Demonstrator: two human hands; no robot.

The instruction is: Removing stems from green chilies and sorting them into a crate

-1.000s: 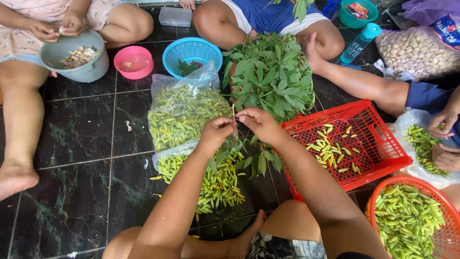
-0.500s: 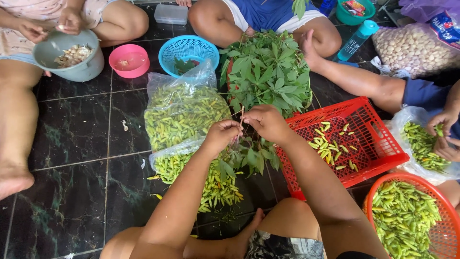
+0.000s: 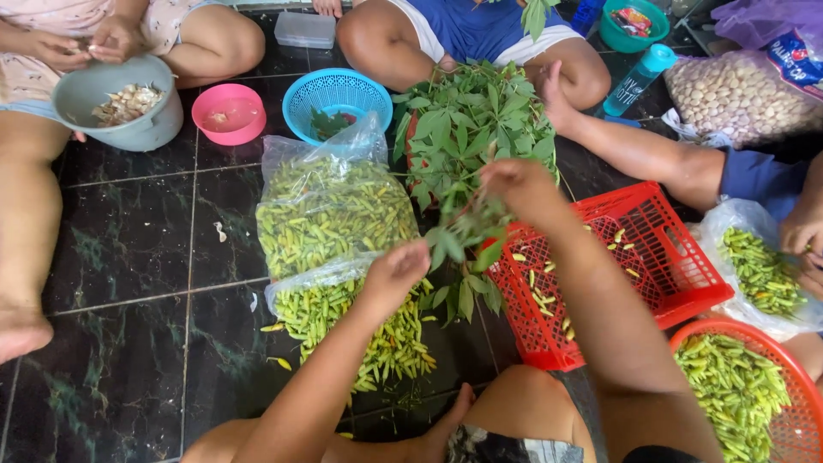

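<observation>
Fingers of both hands, left (image 3: 396, 273) and right (image 3: 520, 189), grip a leafy sprig (image 3: 467, 244) over the red basket's rim (image 3: 506, 296).

The two hands, close together at the frame's centre a second ago, are now apart. The right hand (image 3: 523, 187) has risen toward the upper centre, lifting a leafy sprig (image 3: 467, 249) out of the leaf pile (image 3: 476, 129). The left hand (image 3: 396, 273) has dropped lower, over the chillies (image 3: 377, 334), just beside the sprig's hanging leaves.
</observation>
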